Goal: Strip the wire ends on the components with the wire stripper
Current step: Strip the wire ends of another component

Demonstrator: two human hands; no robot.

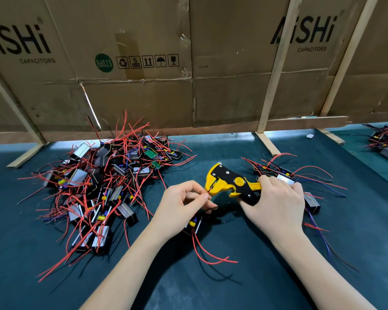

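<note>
A flattened cardboard wall (pixel 143 90) printed "AiSHi CAPACITORS" stands across your 12 o'clock, braced by wooden slats (pixel 276 70). Under it lies the dark green mat (pixel 233 276). At your 10 o'clock sits the big heap of components (pixel 103 186), red leads splayed everywhere; a smaller batch (pixel 285 175) lies at 2 o'clock behind your right hand (pixel 278 204). That hand is wrapped round the handles of the yellow-and-black wire stripper (pixel 231 182). Your left hand (pixel 184 202) pinches a red wire end (pixel 208 192) at the stripper's mouth, its component (pixel 194 223) dangling beneath your palm.
</note>
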